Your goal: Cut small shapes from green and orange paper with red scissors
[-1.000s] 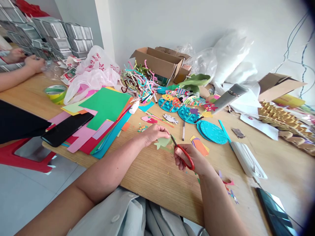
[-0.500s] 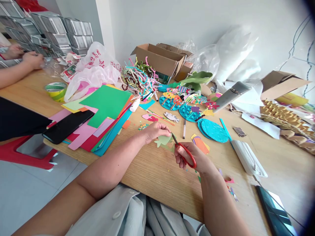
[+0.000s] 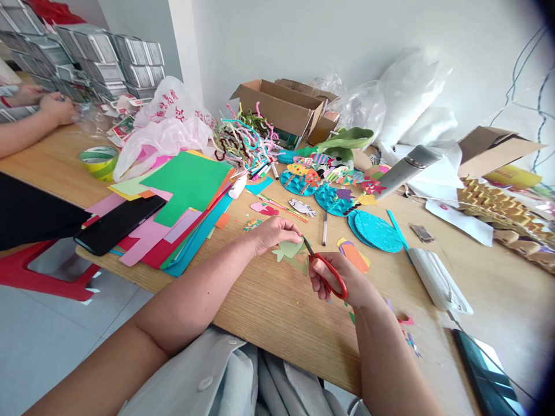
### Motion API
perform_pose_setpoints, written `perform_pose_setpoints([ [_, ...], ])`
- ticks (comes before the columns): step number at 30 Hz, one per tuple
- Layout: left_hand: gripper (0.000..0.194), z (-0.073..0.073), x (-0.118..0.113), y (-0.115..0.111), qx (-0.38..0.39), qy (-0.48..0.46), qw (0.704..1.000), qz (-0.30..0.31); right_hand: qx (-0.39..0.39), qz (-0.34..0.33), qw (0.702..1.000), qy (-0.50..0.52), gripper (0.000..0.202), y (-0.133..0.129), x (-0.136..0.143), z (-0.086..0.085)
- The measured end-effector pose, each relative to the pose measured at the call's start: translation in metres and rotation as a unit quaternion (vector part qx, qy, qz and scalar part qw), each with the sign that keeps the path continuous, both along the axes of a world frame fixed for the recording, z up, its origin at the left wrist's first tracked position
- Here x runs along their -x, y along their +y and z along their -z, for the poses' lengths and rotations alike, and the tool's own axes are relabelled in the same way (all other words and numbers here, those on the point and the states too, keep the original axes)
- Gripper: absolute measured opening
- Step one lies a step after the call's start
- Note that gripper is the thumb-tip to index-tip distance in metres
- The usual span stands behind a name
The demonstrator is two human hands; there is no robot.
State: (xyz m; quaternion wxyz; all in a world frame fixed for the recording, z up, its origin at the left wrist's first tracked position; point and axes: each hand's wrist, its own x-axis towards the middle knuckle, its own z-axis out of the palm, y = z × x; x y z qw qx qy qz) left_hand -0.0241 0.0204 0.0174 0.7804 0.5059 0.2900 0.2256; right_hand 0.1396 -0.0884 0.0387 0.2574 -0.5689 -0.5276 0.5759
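Note:
Between the fingers of my left hand [image 3: 277, 234] is a pale green paper fish cutout [image 3: 289, 249], its forked tail pointing left. My right hand [image 3: 327, 274] is closed round the red handles of a pair of scissors [image 3: 336, 277]. Their dark blades point up and left, right beside my left fingertips at the paper's edge. Whether the blades touch the paper I cannot tell. Pale green paper scraps [image 3: 299, 264] lie below the fish. A red and pink paper fish [image 3: 264, 208] and a black-and-white fish [image 3: 302, 206] lie behind my left hand.
Coloured paper sheets [image 3: 191, 179] and a black phone [image 3: 119, 225] lie left. Pipe cleaners [image 3: 247, 141] are heaped behind. Blue discs [image 3: 377, 230], a grey bottle [image 3: 405, 167], a white power strip [image 3: 437, 277] and another phone [image 3: 485, 370] are on the right. A co-worker's hands [image 3: 56, 107] are far left.
The scissors and my right hand have shifted very slightly right and down. My left hand keeps its hold on the pale green fish, almost unmoved.

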Motion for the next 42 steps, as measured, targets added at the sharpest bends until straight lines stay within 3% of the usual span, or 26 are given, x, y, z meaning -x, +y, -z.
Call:
perform_pose_setpoints([
  [42,0.018,0.0056,-0.0013,0.0019,-0.032,-0.018,0.999,0.003,0.011,0.013,1.000,0.024,0.047,-0.0004,-0.0003,0.0022],
])
